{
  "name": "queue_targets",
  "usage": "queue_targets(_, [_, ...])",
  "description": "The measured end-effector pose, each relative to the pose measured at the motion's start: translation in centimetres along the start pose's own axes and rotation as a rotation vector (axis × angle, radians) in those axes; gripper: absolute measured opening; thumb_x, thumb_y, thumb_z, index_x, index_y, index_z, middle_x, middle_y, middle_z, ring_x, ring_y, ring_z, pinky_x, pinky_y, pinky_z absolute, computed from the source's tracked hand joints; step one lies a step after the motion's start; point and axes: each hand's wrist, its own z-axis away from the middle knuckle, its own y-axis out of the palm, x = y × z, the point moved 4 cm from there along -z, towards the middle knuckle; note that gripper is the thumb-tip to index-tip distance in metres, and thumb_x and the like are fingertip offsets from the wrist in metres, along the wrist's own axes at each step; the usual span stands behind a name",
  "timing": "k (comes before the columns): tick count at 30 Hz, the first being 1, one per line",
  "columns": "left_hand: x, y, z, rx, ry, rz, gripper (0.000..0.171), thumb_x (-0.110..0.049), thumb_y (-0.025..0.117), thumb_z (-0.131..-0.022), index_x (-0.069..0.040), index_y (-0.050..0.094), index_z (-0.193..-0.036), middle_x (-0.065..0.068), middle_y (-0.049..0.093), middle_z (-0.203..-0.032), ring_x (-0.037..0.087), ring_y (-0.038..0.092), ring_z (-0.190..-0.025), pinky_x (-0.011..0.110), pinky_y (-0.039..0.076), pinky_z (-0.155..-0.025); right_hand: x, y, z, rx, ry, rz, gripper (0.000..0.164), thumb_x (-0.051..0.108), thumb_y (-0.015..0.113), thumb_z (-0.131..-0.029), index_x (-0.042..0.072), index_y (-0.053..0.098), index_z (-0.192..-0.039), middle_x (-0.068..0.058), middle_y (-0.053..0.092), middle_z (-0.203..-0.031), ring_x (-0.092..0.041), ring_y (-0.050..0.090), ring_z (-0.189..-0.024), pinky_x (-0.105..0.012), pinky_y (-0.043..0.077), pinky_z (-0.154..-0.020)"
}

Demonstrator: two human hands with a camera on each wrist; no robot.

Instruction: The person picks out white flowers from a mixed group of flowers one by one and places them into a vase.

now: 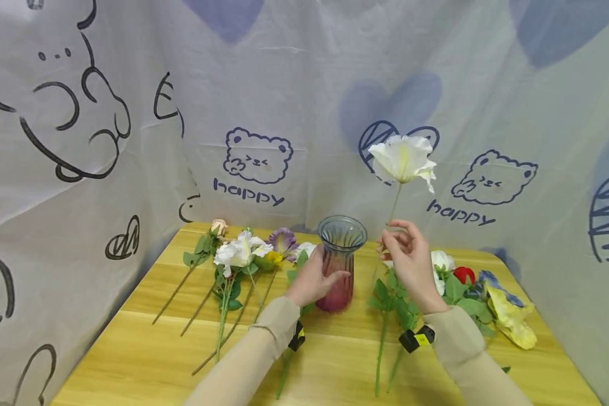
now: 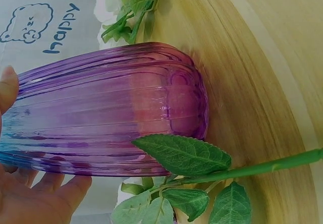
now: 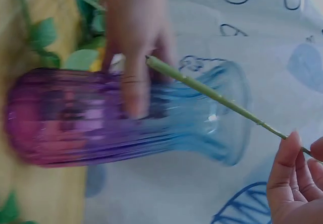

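Note:
A ribbed glass vase (image 1: 339, 268), blue at its flared rim and pink-purple at its base, stands upright near the table's back. My left hand (image 1: 310, 280) grips its side, thumb across the front. To the right, my right hand (image 1: 411, 259) pinches the stem of a white artificial flower (image 1: 403, 159), its bloom raised well above the vase rim. In the right wrist view the green stem (image 3: 217, 98) slants beyond the fingertips, its cut end overlapping the vase. A leafy stem (image 2: 184, 156) lies beside the vase in the left wrist view.
On the left of the wooden table (image 1: 132, 349) lie white flowers (image 1: 238, 251), a pale pink rose (image 1: 218, 227) and a purple flower (image 1: 283, 241). At the right are a red flower (image 1: 464, 275) and a yellow-and-blue one (image 1: 510, 316). Printed cloth (image 1: 304, 84) hangs around the table.

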Motion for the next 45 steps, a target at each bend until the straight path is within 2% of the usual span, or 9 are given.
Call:
queue_targets(4, [-0.1, 0.2, 0.0, -0.001, 0.004, 0.005, 0.084, -0.04, 0.07, -0.095, -0.008, 0.024, -0.158, 0.02, 0.043, -0.154, 0.037, 0.048, -0.141, 0.051, 0.038, -0.121, 2.3, 0.3, -1.5, -0.042, -0.1, -0.072, 0.012, 0.011, 0.053, -0.104, 0.015, 0.057, -0.115, 0.008, 0.068, -0.084, -0.008, 0.065, -0.073, -0.02, 0.061, -0.068])
queue_targets(11, [0.1, 0.3, 0.1, -0.006, 0.001, -0.009, 0.082, -0.039, 0.07, -0.094, -0.009, 0.026, -0.157, 0.018, 0.047, -0.151, 0.036, 0.049, -0.139, 0.05, 0.038, -0.12, 5.6, 0.9, -3.3, -0.153, -0.336, -0.119, 0.014, 0.008, 0.055, -0.103, 0.019, 0.06, -0.109, 0.003, 0.069, -0.084, -0.008, 0.066, -0.072, -0.018, 0.06, -0.067])
queue_targets(17, [0.1, 0.3, 0.2, -0.01, 0.009, -0.003, 0.083, -0.039, 0.071, -0.094, -0.011, 0.025, -0.157, 0.018, 0.046, -0.152, 0.035, 0.049, -0.14, 0.049, 0.038, -0.121, 6.2, 1.8, -3.8, -0.214, -0.457, -0.072, 0.013, 0.006, 0.055, -0.102, 0.0, 0.058, -0.113, 0.003, 0.067, -0.088, -0.006, 0.066, -0.077, -0.017, 0.059, -0.07])
queue_targets(20, [0.0, 0.3, 0.0, -0.014, 0.018, -0.003, 0.083, -0.039, 0.071, -0.093, -0.01, 0.026, -0.157, 0.017, 0.047, -0.152, 0.035, 0.05, -0.139, 0.05, 0.039, -0.12, 5.5, 2.3, -4.0, -0.212, -0.453, 0.016, 0.018, 0.006, 0.055, -0.102, -0.007, 0.056, -0.115, -0.006, 0.068, -0.088, -0.004, 0.065, -0.077, -0.015, 0.058, -0.07])
queue_targets(24, [-0.1, 0.3, -0.1, -0.008, 0.01, -0.001, 0.084, -0.04, 0.071, -0.093, -0.011, 0.025, -0.157, 0.017, 0.047, -0.152, 0.034, 0.05, -0.139, 0.049, 0.039, -0.12, 3.9, 2.9, -4.0, -0.183, -0.424, 0.154, 0.016, 0.006, 0.057, -0.101, -0.004, 0.06, -0.113, -0.02, 0.07, -0.088, -0.002, 0.064, -0.074, -0.011, 0.056, -0.068])
queue_targets(29, [-0.1, 0.3, 0.1, 0.002, -0.005, -0.004, 0.084, -0.04, 0.071, -0.093, -0.01, 0.025, -0.157, 0.017, 0.048, -0.152, 0.034, 0.05, -0.139, 0.049, 0.039, -0.12, 1.9, 3.2, -3.5, -0.146, -0.375, 0.269, 0.015, 0.005, 0.059, -0.099, -0.003, 0.062, -0.112, -0.022, 0.073, -0.09, -0.022, 0.069, -0.076, -0.009, 0.053, -0.067])
queue_targets(34, [0.0, 0.3, 0.1, -0.008, 0.011, 0.005, 0.083, -0.038, 0.071, -0.094, -0.008, 0.026, -0.156, 0.019, 0.048, -0.151, 0.035, 0.051, -0.138, 0.049, 0.04, -0.119, 0.0, 3.3, -2.9, -0.053, -0.317, 0.398, 0.02, 0.012, 0.062, -0.099, -0.002, 0.066, -0.113, -0.02, 0.074, -0.102, -0.034, 0.071, -0.091, -0.033, 0.062, -0.083])
queue_targets(38, [0.1, 0.3, 0.1, -0.016, 0.022, 0.007, 0.082, -0.037, 0.072, -0.094, -0.007, 0.027, -0.155, 0.02, 0.048, -0.15, 0.035, 0.052, -0.137, 0.049, 0.041, -0.118, -1.7, 2.9, -2.2, -0.002, -0.234, 0.429, 0.024, 0.015, 0.062, -0.099, -0.004, 0.067, -0.113, -0.02, 0.069, -0.111, -0.034, 0.067, -0.103, -0.048, 0.059, -0.095])
queue_targets(45, [0.0, 0.1, 0.1, -0.02, 0.031, 0.011, 0.079, -0.034, 0.072, -0.094, -0.007, 0.028, -0.155, 0.019, 0.048, -0.149, 0.035, 0.052, -0.137, 0.048, 0.04, -0.119, -4.2, 1.2, -0.4, -0.069, -0.144, 0.42, 0.021, 0.016, 0.059, -0.101, 0.002, 0.068, -0.114, -0.013, 0.069, -0.11, -0.022, 0.064, -0.102, -0.031, 0.058, -0.087])
